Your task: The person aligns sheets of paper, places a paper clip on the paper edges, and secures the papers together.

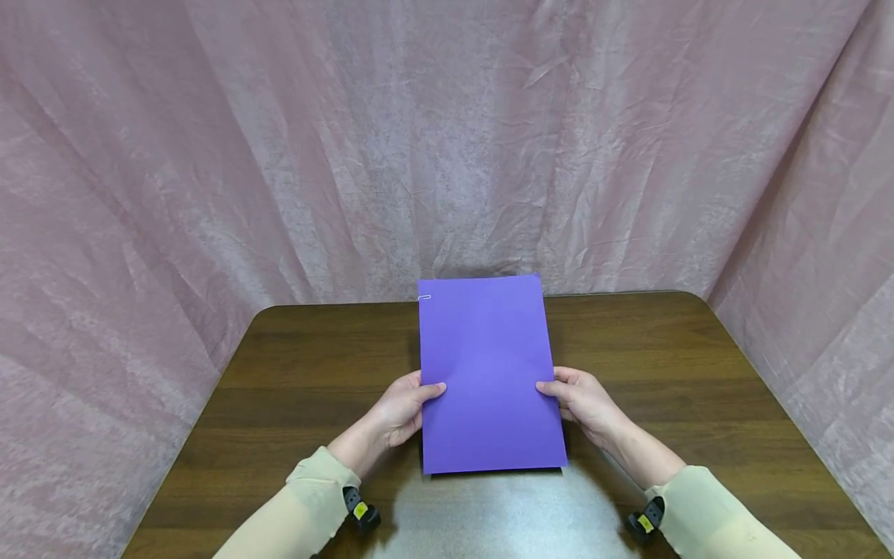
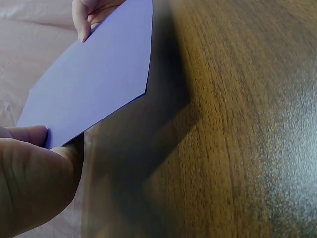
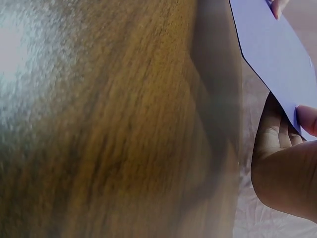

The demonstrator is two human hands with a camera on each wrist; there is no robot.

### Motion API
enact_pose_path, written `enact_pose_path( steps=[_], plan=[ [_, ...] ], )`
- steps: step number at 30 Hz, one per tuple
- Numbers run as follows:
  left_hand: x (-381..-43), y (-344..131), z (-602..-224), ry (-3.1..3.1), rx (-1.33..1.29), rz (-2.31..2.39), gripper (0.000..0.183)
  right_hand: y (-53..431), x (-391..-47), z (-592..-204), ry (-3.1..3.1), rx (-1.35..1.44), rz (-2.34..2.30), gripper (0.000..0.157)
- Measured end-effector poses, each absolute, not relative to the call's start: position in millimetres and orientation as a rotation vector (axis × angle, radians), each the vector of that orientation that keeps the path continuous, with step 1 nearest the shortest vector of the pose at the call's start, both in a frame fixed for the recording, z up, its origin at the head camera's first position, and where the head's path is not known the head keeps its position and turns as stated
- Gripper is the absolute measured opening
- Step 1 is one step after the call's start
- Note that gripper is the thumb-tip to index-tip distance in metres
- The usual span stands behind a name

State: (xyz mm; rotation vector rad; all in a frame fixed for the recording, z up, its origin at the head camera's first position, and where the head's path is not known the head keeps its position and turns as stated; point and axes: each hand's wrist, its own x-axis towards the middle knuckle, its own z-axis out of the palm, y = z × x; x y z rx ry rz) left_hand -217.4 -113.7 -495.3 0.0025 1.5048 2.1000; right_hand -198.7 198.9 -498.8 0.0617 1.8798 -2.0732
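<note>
A purple sheet of paper or thin card [image 1: 489,349] is held up above the table between two hands. At its upper left edge sits a small white paper clip [image 1: 424,297]. My left hand [image 1: 401,407] grips the left edge, thumb on the front face and fingers behind. On the opposite edge my right hand [image 1: 587,402] pinches the sheet in the same way. Both wrist views show the purple sheet [image 2: 94,74] raised off the wood, its shadow falling below. Most of the fingers are hidden behind the sheet.
A brown wood-grain table [image 1: 314,365] with rounded far corners lies beneath the hands. Pink velvety curtains [image 1: 363,155] hang behind it and along both sides. Light reflects off the table's near middle.
</note>
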Motion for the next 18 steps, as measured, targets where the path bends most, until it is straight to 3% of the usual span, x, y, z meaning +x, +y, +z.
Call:
enact_pose_path(
  steps=[11,18],
  plan=[
    [-226,-118,-499,1.474,0.032,2.055,0.024,199,-203,-501,1.876,0.021,-2.028,0.042],
    [-237,-120,-506,1.598,-0.038,1.988,0.023,199,-208,-503,1.885,0.040,-2.016,0.039]
  ],
)
